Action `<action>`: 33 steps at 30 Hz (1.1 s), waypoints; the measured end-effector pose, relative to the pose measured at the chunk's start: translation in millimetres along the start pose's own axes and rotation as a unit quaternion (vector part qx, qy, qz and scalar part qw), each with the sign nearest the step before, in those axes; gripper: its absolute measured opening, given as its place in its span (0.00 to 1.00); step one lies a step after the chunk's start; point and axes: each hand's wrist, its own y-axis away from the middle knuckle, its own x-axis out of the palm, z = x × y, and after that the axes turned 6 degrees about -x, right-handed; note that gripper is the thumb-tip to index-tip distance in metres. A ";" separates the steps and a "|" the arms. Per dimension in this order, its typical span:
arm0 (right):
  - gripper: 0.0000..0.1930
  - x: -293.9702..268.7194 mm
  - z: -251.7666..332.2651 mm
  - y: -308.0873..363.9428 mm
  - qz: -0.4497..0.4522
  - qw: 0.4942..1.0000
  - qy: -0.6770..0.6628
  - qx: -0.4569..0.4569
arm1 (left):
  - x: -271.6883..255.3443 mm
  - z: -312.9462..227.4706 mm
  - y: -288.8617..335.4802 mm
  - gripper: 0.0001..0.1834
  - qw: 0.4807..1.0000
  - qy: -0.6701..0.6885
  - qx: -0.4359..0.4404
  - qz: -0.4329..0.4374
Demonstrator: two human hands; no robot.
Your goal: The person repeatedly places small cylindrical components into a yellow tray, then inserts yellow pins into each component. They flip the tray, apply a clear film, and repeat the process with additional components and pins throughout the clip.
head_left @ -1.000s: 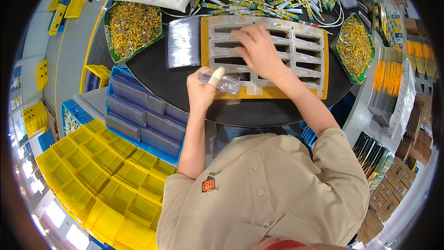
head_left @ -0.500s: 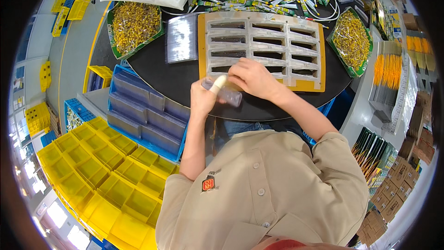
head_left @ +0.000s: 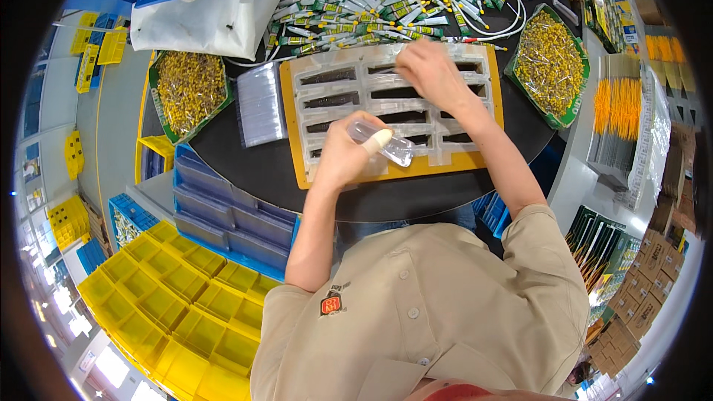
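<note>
My left hand (head_left: 343,154) is closed around clear plastic blister shells (head_left: 399,152), with a pale finger cover on its thumb. It hovers over the lower left of a slotted jig (head_left: 434,115), a whitish frame on a yellow board (head_left: 295,150). Farther up, my right hand (head_left: 437,78) is over the jig's far middle slots, fingers bent and pressed together. Whatever those fingertips may hold is hidden. Long dark slots show in rows, with clear plastic around some of them.
Beyond the jig lies a heap of small tubes with yellow caps (head_left: 386,7). Green boxes of small yellow-tipped pieces flank it, one left (head_left: 189,93) and one right (head_left: 549,59). Clear sheets (head_left: 261,104) lie left of the jig. Yellow bins (head_left: 174,282) and a blue crate (head_left: 230,200) stand nearer left.
My right hand has moved away from my left, out to the jig's far slots. My left hand has shifted slightly right, still holding the shells. The view has shifted too.
</note>
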 end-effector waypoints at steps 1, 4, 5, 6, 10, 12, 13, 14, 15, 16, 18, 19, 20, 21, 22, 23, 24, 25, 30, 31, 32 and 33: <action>0.08 -3.1 -1.7 0.8 -0.021 0.995 0.089 0.041 | 2.8 -0.5 -4.0 0.11 1.000 0.000 -0.007 -0.028; 0.13 -9.8 8.3 13.3 -0.044 0.997 -0.056 0.029 | 6.5 -1.6 -14.1 0.15 0.995 0.029 -0.036 -0.086; 0.14 -11.3 14.4 21.5 0.070 0.970 -0.217 0.079 | 7.5 -2.0 -15.6 0.17 0.993 0.039 -0.036 -0.104; 0.13 -11.5 17.3 26.0 0.121 0.945 -0.277 0.125 | 7.6 -2.2 -15.2 0.16 0.993 0.023 -0.074 -0.092; 0.11 -7.2 16.3 34.1 0.065 0.994 -0.086 0.024 | 13.1 -1.4 -2.3 0.11 0.993 0.006 -0.113 0.014; 0.11 -5.1 15.7 37.5 -0.014 0.998 0.045 0.034 | 15.2 0.7 6.5 0.10 0.999 -0.012 -0.048 0.007; 0.11 -4.3 15.8 38.6 -0.005 0.999 -0.026 0.025 | 15.6 2.1 10.6 0.11 0.997 -0.049 -0.064 -0.010; 0.11 -4.5 20.8 44.0 0.004 0.994 -0.102 0.030 | 14.5 3.4 11.1 0.12 0.996 -0.007 -0.084 -0.036; 0.12 -5.0 27.1 50.0 0.018 0.984 -0.178 0.028 | 13.3 4.8 12.2 0.13 0.993 0.035 -0.100 -0.058; 0.11 -5.6 31.7 53.8 0.116 0.954 -0.273 0.041 | 13.7 6.4 14.4 0.16 0.993 0.052 -0.075 -0.071; 0.06 -5.7 38.7 58.3 0.087 0.958 -0.266 0.065 | 15.8 9.9 21.1 0.15 0.989 0.061 -0.138 -0.010; 0.06 -5.9 41.8 60.5 0.063 0.982 -0.178 0.025 | 17.7 11.7 25.4 0.14 0.985 0.080 -0.153 0.012; 0.06 -6.0 42.8 61.6 -0.008 0.997 -0.070 0.000 | 20.0 13.3 30.7 0.13 0.994 -0.019 -0.100 0.047; 0.06 -5.5 43.4 62.4 -0.027 0.999 0.041 0.019 | 23.3 14.7 35.8 0.12 0.995 -0.026 -0.069 0.072; 0.07 -6.4 44.7 66.1 -0.054 0.997 0.026 0.041 | 22.5 15.3 36.6 0.12 0.996 0.000 -0.080 0.038; 0.08 -5.2 44.5 67.4 -0.030 0.998 -0.054 0.033 | 24.0 16.1 39.2 0.12 0.993 0.016 -0.115 0.025; 0.08 -6.5 47.7 74.7 0.011 0.989 -0.139 0.056 | 23.3 16.6 39.8 0.13 0.992 0.033 -0.120 -0.013; 0.08 -5.5 50.9 80.6 0.082 0.967 -0.225 0.081 | 23.3 16.8 41.4 0.13 0.989 0.043 -0.133 -0.052; 0.09 -1.2 57.7 100.8 0.024 0.998 -0.055 0.009 | 36.4 14.7 57.6 0.12 0.984 -0.040 -0.150 0.092; 0.10 -1.8 57.6 103.1 0.002 0.999 -0.030 0.019 | 41.5 12.6 60.2 0.11 0.984 -0.029 -0.134 0.115; 0.10 -3.5 55.8 104.2 -0.020 0.999 -0.006 0.033 | 44.9 9.7 58.5 0.10 0.991 -0.022 -0.112 0.072; 0.11 -5.8 51.7 103.5 -0.003 0.994 -0.092 0.054 | 48.3 5.7 54.4 0.10 0.989 -0.035 -0.137 0.039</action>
